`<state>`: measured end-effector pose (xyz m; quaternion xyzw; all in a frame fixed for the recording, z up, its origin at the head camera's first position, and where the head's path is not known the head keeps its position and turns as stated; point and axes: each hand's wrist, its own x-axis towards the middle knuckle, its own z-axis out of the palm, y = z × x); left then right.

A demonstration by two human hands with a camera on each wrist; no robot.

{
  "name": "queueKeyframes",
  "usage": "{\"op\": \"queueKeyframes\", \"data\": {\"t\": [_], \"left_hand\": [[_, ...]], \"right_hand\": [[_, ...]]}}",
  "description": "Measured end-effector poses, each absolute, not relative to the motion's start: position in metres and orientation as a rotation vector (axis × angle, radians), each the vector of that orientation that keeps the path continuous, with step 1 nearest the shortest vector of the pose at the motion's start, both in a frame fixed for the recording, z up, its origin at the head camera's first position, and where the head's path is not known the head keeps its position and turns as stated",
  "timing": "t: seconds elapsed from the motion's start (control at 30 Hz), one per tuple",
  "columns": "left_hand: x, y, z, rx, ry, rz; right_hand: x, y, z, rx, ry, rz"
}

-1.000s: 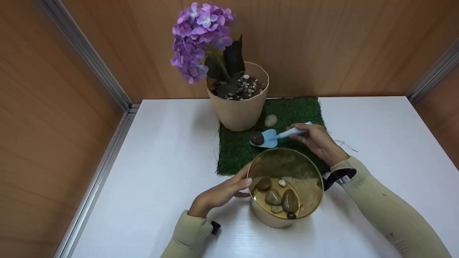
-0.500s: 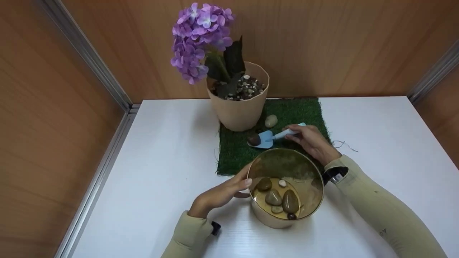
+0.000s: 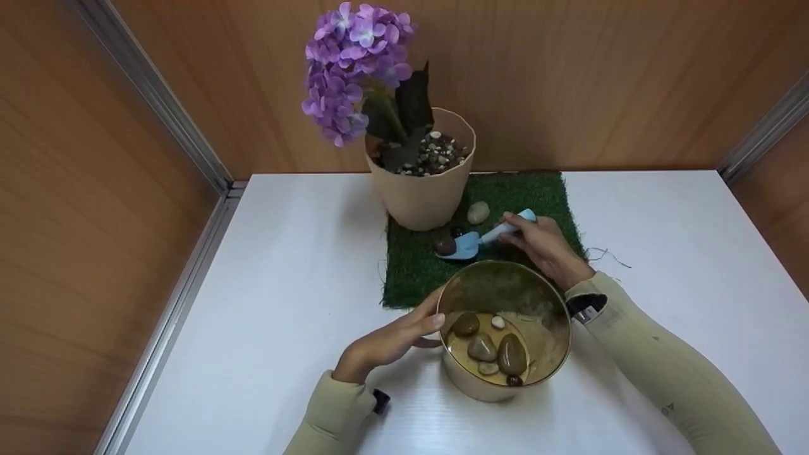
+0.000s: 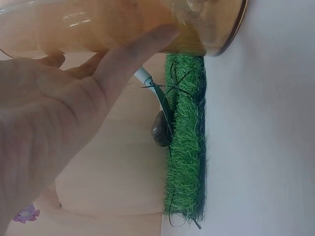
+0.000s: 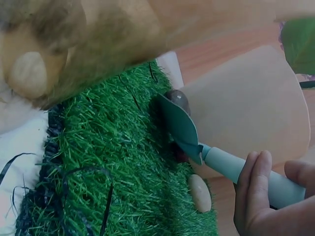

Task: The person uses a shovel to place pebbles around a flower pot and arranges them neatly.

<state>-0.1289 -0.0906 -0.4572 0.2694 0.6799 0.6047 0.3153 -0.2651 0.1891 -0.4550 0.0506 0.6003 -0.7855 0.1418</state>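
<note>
My left hand point(image 3: 398, 341) holds the side of a clear amber container point(image 3: 505, 284), thumb along its wall and other fingers partly hidden behind. Inside lie several stones, brown, white and dark. My right hand point(image 3: 547, 246) grips the handle of a light blue hand trowel point(image 3: 466, 245). A dark brown stone point(image 3: 444, 244) sits at the front of the trowel's blade, which is low over the artificial grass mat point(image 3: 411, 284). Behind the blade is a small dark stone point(image 3: 457, 232). A pale stone point(image 3: 478, 212) rests on the mat beyond the trowel.
A beige flowerpot point(image 3: 420, 202) with a purple hydrangea point(image 3: 354, 63) and pebbles in it stands at the back, partly on the mat. Wooden panels point(image 3: 569, 82) rise behind the white table point(image 3: 284, 265). Loose dark strands point(image 3: 607, 254) lie right of the mat.
My right hand and the trowel have shifted left, and the trowel's handle has tipped up. The brown stone has moved slightly left with the blade. The left hand and container have stayed in place.
</note>
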Motion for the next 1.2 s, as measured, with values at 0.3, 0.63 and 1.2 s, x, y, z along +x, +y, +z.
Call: {"op": "queueKeyframes", "data": {"t": [0.3,0.63,1.2], "left_hand": [[-0.13,-0.09,-0.456,0.702,1.787,1.587],[-0.129,-0.09,-0.458,0.7,1.772,1.597],[-0.129,-0.089,-0.457,0.689,1.782,1.592]], "right_hand": [[-0.26,0.191,-0.45,0.165,1.822,-2.242],[-0.249,0.212,-0.444,0.165,1.875,-2.23],[-0.21,0.267,-0.399,-0.056,1.694,-2.4]]}}
